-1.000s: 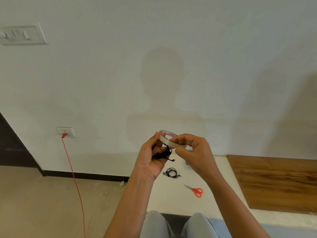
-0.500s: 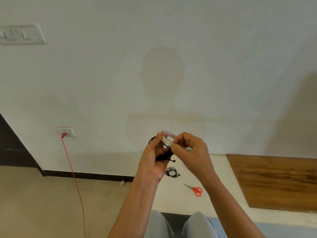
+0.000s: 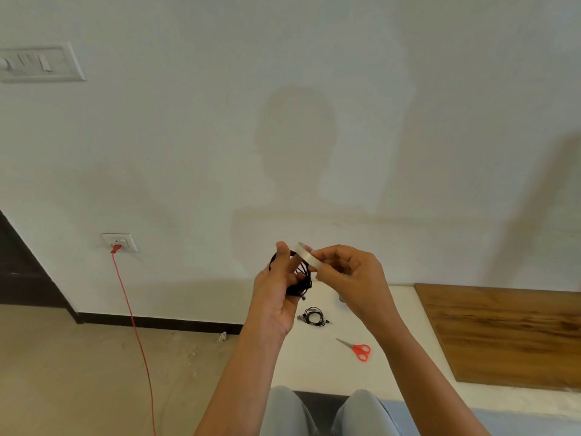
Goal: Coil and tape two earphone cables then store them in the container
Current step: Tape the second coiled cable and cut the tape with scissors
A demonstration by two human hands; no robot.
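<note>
Upper left of frame: switch panel (image 3: 37, 62) on white wall.
Lower left: wall socket (image 3: 119, 242) w/ red plug; red cord (image 3: 135, 325) runs down from it across the floor to the bottom edge.
Bottom, left of centre: small crumpled scrap (image 3: 222, 336) on floor by the dark skirting.
Centre: left hand (image 3: 276, 297), raised in front of wall, thumb up, fingers curled round a bunched black earphone cable (image 3: 301, 278) — cable held in the air, above the table's left end.
Centre, just right: tape roll (image 3: 306, 258), clear, touching the cable bundle; right hand (image 3: 349, 275) pinches it betw. thumb & fingertips.
Below hands: white table (image 3: 314, 366); on it a second earphone cable (image 3: 314, 316), coiled, lying flat; red-handled scissors (image 3: 356, 349) nearby, closed, lower right of the coil.
Under right hand: small grey item (image 3: 341, 298), mostly hidden — can't tell what.
Right: wooden board (image 3: 503, 335) flat on the table.
Bottom centre: knees (image 3: 361, 413) in light trousers.
</note>
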